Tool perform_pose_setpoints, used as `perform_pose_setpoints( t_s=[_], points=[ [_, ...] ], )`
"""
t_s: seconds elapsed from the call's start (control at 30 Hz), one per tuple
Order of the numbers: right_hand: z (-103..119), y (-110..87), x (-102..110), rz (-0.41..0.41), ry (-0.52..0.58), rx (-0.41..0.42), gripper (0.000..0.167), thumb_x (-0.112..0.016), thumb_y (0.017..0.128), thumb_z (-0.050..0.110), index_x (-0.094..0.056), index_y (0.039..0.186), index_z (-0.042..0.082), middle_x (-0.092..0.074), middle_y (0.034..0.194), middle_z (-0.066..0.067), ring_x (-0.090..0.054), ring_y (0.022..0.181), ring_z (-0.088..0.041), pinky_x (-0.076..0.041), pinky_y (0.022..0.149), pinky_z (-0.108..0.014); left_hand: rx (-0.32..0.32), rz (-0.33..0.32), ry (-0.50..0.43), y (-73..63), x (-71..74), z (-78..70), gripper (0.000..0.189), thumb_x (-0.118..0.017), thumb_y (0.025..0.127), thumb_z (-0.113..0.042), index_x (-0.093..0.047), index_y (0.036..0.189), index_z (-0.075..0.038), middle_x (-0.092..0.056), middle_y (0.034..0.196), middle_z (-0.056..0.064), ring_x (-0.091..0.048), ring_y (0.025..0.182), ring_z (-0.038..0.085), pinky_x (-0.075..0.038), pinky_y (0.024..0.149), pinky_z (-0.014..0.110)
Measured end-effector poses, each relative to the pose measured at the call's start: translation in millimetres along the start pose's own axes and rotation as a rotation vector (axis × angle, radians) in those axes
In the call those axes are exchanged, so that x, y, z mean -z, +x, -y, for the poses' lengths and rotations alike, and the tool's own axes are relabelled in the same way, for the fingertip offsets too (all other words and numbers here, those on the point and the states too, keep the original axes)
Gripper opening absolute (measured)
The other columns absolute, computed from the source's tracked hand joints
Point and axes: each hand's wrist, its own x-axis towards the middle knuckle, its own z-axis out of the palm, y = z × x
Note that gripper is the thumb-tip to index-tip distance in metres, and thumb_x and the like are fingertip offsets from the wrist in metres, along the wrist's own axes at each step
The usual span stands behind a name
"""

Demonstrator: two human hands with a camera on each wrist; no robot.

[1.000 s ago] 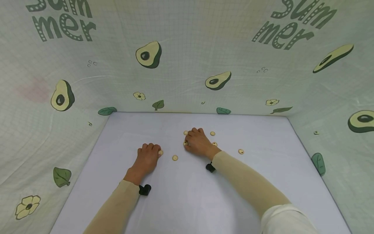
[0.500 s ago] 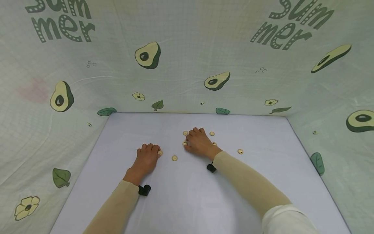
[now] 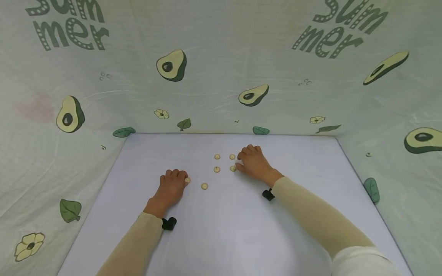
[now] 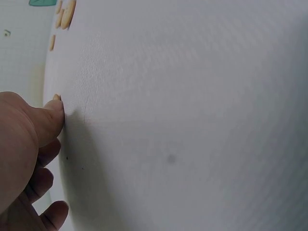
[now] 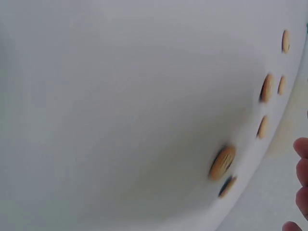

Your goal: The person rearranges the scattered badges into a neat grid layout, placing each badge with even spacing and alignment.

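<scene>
Small round wooden buttons lie on a white tabletop. At the left, my left hand [image 3: 170,188] holds one button [image 3: 187,180] by its edge between thumb and fingers; in the left wrist view its rim [image 4: 57,97] peeks out past the thumb. My right hand [image 3: 255,163] hovers with loosely bent fingers, its thumb right at a button [image 3: 233,168]. Another button [image 3: 232,156] lies just beyond that one. In the right wrist view the fingers [image 5: 302,168] are at the right edge, apart from the nearest buttons [image 5: 223,162].
Two more buttons, one far [image 3: 217,156] and one nearer [image 3: 216,169], stand in a column left of the right hand. A single button [image 3: 205,186] lies between the hands. Behind the table [image 3: 207,237] hangs a cloth [image 3: 207,69] printed with avocados.
My right hand has moved right, uncovering two buttons. Buttons seen to its right before are now hidden by the hand and arm. The left hand has stayed on its button.
</scene>
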Motion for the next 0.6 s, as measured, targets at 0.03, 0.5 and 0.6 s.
perform_pose_setpoints(
  t_s=[0.03,0.5,0.6],
  points=[
    [-4,-4.5,3,-0.008,-0.004,-0.009,0.028,-0.067,0.102,0.033,-0.074,0.113,0.009,-0.068,0.112,-0.005,-0.052,0.105,-0.025,-0.038,0.103,-0.050,0.000,0.000,0.002,0.1,-0.4,0.1,0.018,-0.061,0.108,-0.023,-0.063,0.115,-0.006,-0.062,0.103,0.012,-0.050,0.096,0.032,-0.044,0.081,0.051],
    [-69,-77.2,15,-0.098,-0.081,-0.093,0.022,-0.069,0.100,0.026,-0.074,0.107,0.005,-0.068,0.105,-0.010,-0.054,0.106,-0.032,-0.038,0.099,-0.055,0.030,0.018,0.000,1.3,-1.7,-1.0,0.019,-0.062,0.108,-0.023,-0.064,0.118,-0.006,-0.063,0.107,0.013,-0.052,0.102,0.035,-0.045,0.085,0.053],
    [-81,-91.9,19,-0.109,-0.086,-0.104,0.023,-0.069,0.099,0.024,-0.073,0.107,0.003,-0.067,0.105,-0.012,-0.055,0.107,-0.034,-0.038,0.099,-0.057,0.027,0.013,-0.007,2.1,-4.0,-0.8,0.019,-0.062,0.108,-0.023,-0.064,0.117,-0.007,-0.063,0.106,0.013,-0.052,0.102,0.035,-0.044,0.085,0.053]
  ],
)
